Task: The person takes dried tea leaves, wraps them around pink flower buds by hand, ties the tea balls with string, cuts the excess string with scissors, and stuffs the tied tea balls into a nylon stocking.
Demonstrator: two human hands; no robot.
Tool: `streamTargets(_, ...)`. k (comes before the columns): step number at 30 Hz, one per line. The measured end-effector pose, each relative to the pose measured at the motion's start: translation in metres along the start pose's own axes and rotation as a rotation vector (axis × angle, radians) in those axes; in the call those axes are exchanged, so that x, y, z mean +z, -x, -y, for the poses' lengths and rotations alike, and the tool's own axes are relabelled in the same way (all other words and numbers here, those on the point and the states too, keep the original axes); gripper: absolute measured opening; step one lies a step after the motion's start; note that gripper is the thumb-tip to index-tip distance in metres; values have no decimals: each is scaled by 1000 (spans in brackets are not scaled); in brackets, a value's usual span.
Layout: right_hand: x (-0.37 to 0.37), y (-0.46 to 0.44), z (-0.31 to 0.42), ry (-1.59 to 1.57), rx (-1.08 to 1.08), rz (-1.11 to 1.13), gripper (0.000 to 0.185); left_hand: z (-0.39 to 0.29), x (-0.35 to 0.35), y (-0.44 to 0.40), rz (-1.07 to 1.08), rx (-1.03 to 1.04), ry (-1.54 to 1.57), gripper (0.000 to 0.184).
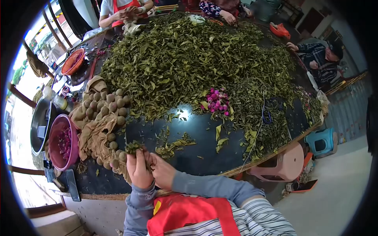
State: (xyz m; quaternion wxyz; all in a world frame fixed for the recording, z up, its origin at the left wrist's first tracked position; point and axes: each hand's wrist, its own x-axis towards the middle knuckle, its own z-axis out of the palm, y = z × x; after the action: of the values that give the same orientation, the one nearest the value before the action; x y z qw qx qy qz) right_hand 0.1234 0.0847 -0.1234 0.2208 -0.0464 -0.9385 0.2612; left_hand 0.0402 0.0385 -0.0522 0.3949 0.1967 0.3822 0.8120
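Your left hand [139, 170] clasping leaves [134, 147], your right hand [162, 170] curled against them, its grip unclear, balls [112, 107] at left, leaf heap [181, 65] ahead.

Rough, matt leaves [177, 67] lie on a smooth, glossy, wood-edged bench [201, 157]. Left of the leaves: crumpled, matt cloth [91, 143], a smooth plastic bowl [74, 152] and a shiny, metal-looking basin [39, 114].
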Motion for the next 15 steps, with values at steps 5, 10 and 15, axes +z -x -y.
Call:
streamTargets(5, -70, -23, -30, 107, 78, -162, 7, -6, 8, 8, -60, 123, -619, 10)
streamTargets(10, -159, 104, -118, 1008, 438, -276, 21, 27, -24, 8, -28, -1, -307, 11)
streamTargets(15, -158, 68, -115, 858, 410, -308, 35, 42, -41, 6, 122, -354, 195, 11)
